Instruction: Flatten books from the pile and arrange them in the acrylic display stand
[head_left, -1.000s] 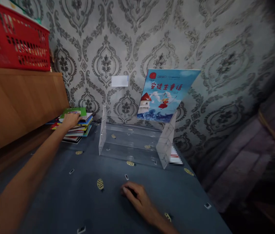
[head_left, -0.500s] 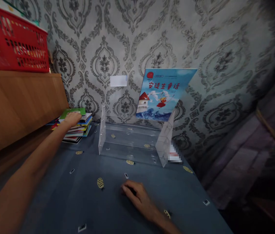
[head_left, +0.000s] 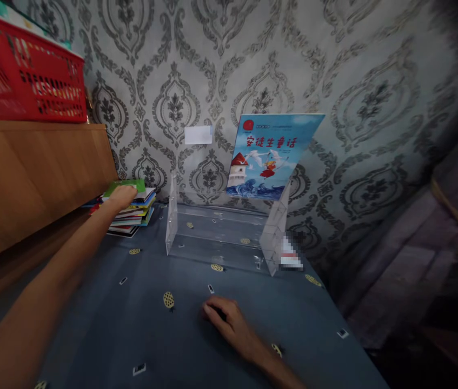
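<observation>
My left hand [head_left: 123, 195] reaches to the far left and rests on the green book [head_left: 143, 186] on top of a stack of books [head_left: 141, 214]; its fingertips are hard to make out. My right hand [head_left: 226, 322] lies on the blue patterned cloth [head_left: 188, 335] with its fingers curled in and nothing visible in them. Beyond it stands a clear acrylic rack [head_left: 220, 243]. One blue picture book [head_left: 269, 162] is upright at the rack's right end, its front cover facing me.
A red plastic basket [head_left: 46, 81] sits on a wooden cabinet [head_left: 38, 178] at the left. Patterned wallpaper with a white label [head_left: 198, 135] rises behind the rack. A blurred white item [head_left: 290, 256] lies beside the rack, and a dark curtain [head_left: 407, 259] hangs at right.
The camera view has shifted very slightly. Both hands keep nearly the same places, the left on the book stack and the right on the cloth.
</observation>
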The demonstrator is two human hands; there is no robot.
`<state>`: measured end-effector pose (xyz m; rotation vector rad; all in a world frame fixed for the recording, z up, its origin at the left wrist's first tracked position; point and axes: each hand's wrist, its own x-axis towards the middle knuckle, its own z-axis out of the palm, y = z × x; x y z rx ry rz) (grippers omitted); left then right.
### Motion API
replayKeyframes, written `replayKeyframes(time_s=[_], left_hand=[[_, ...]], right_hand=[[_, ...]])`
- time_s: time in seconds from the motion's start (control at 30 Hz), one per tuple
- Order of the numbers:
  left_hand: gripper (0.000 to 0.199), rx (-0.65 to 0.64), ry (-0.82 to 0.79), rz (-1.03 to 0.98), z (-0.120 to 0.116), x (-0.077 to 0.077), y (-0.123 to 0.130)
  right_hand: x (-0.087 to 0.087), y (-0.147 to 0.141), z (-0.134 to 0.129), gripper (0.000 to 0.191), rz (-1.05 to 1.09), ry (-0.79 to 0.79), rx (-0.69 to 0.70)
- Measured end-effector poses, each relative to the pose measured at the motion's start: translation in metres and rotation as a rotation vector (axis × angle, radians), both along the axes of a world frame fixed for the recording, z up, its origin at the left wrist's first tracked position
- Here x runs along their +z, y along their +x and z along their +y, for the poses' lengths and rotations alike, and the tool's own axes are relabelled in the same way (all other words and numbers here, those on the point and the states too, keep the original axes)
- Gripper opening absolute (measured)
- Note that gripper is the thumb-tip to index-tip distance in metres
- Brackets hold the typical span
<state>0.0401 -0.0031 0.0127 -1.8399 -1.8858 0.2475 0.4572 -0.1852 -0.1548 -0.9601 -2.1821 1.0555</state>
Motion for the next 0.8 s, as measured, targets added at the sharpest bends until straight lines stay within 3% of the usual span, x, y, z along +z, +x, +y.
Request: replayKeyframes(time_s=[0.43,0.8], left_hand=[[0.032,-0.012,-0.040,0.036,0.008,0.000,0.017],[0.039,0.054,0.056,-0.043,-0.007,0.008,0.004]], right_hand=[[0.004,-0.001,0.001,0.053,-0.001,-0.001,0.002],[-0.001,0.000,0.001,0.058,0.012,0.026,0.019]])
